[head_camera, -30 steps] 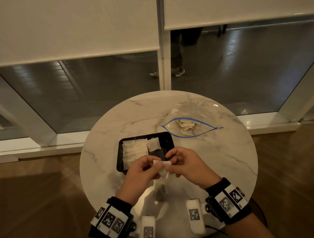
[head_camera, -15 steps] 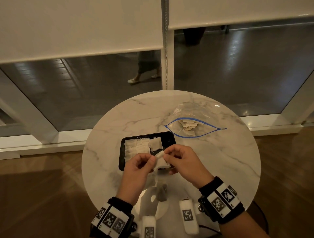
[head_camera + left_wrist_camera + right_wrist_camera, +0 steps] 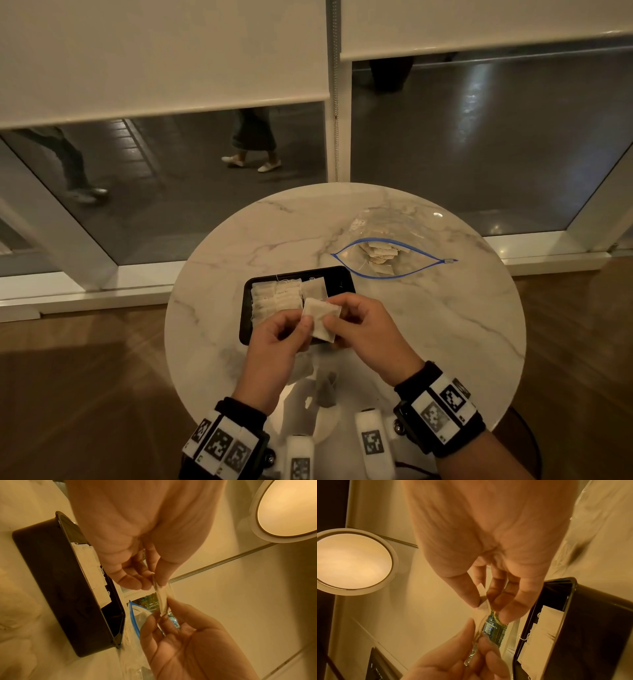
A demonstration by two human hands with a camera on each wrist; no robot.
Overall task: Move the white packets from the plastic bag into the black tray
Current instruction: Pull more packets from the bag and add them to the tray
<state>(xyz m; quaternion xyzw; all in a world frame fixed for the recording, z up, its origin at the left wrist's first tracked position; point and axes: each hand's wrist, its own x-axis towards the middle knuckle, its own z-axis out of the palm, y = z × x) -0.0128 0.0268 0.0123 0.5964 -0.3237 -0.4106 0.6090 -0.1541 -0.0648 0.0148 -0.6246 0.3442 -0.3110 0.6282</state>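
Both hands hold one white packet [image 3: 321,318] just above the near right part of the black tray [image 3: 339,277]. My left hand [image 3: 301,329] pinches its left edge, and my right hand [image 3: 337,317] pinches its right edge. The left wrist view shows the packet [image 3: 162,599] edge-on between the two hands. In the right wrist view the packet [image 3: 482,609] is stretched between the fingertips. Several white packets [image 3: 277,298] lie in the tray's left half. The clear plastic bag [image 3: 394,255] with a blue zip edge lies open behind the tray, with several packets inside.
The round marble table [image 3: 445,325] stands by a glass wall, with wooden floor [image 3: 85,394] around it. Two people walk outside beyond the glass. A round lamp [image 3: 288,511] hangs overhead in the wrist views.
Both hands carried the packet up and forward, from the table's near side to over the tray's near right corner. The packet has turned flatter towards the camera.
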